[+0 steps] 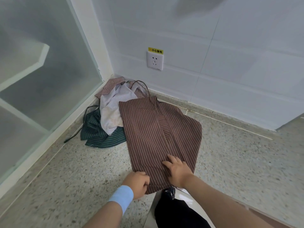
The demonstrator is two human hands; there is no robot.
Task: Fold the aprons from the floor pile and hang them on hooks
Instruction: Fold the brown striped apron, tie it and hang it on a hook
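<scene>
The brown striped apron [158, 129] lies spread on the terrazzo floor [230, 162] in the middle of the frame. Its long sides seem already turned inward, so a narrower panel faces up. The left hand [139, 182], at lower centre above a pale blue wristband [120, 197], has its fingers curled round the near hem and pinches it. The right hand [176, 170] lies flat just beside it, fingers [171, 157] spread wide and pressing the cloth down.

The likeliest trouble is the side folds springing open when the hem is lifted, since only the one flat palm pins them. The apron's left edge rests against the pile: the white cloth [111, 109] and the green striped apron [95, 129]. A fold carried toward the upper part of the frame could drag those along. The neck strap [143, 86] loops up by the checked apron [111, 84] in the corner and may snag there or be left trailing out of the bundle. The person's dark trouser leg [172, 208] sits close to the hem and might trap it. No hooks are in view.

The only readable writing is a yellow label [155, 50] above the wall socket [155, 60], printed in black: 小心触电. Small print at the socket's lower corner is too fine to read, and no brand shows on the aprons.
</scene>
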